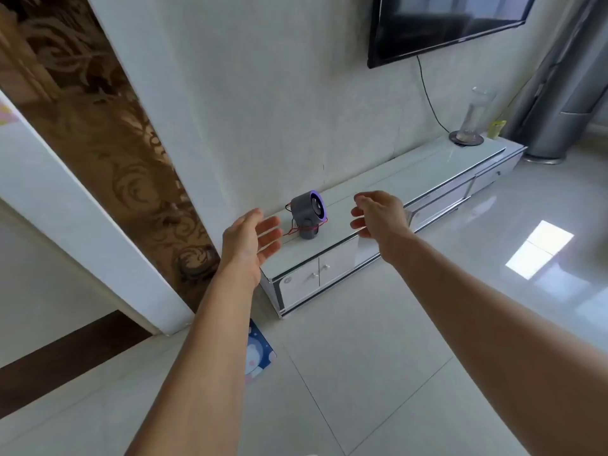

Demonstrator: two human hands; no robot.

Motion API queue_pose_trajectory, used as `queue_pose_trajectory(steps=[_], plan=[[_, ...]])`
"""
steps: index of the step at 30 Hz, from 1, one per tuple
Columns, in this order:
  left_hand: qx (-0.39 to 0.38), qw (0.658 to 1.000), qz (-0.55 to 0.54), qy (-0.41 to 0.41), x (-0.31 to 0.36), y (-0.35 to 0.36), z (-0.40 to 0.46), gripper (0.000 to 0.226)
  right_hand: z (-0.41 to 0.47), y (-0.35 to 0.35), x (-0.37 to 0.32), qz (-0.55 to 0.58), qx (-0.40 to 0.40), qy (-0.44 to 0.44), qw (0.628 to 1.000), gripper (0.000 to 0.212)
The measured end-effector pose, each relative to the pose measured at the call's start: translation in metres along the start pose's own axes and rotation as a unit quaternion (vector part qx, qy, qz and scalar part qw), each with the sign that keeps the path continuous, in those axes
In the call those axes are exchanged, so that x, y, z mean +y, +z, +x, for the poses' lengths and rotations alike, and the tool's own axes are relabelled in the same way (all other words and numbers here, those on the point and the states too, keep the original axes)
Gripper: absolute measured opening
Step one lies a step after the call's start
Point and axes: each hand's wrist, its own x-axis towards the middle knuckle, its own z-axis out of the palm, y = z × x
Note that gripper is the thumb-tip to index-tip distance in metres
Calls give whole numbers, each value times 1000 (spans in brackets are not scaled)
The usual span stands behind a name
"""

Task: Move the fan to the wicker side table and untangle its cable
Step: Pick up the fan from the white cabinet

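Observation:
A small grey fan [308, 213] with a purple front ring stands upright on the left end of a long white TV cabinet [378, 212]. A thin red cable [297, 230] is wound around its body and base. My left hand [251, 240] is held open just left of the fan, palm toward it, a short gap away. My right hand [378, 213] is open to the fan's right, fingers curved, also apart from it. Neither hand touches the fan. No wicker side table is in view.
A wall-mounted TV [444, 24] hangs above the cabinet, its cord dropping behind. A clear glass vase [475, 115] on a dark coaster stands at the cabinet's far end, beside a grey standing air conditioner [556, 93]. A blue patterned mat [258, 352] lies on the glossy tile floor.

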Motion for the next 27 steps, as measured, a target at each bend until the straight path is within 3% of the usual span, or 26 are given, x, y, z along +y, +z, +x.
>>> queue_pose_trajectory(steps=[11,27], plan=[[2,997,-25,-69,-24,40,91,30,104,13,21,-12,-16,59,998,21],[29,983,-21,-180,-69,90,285,27,321,96,49,-61,-50,145,986,20]])
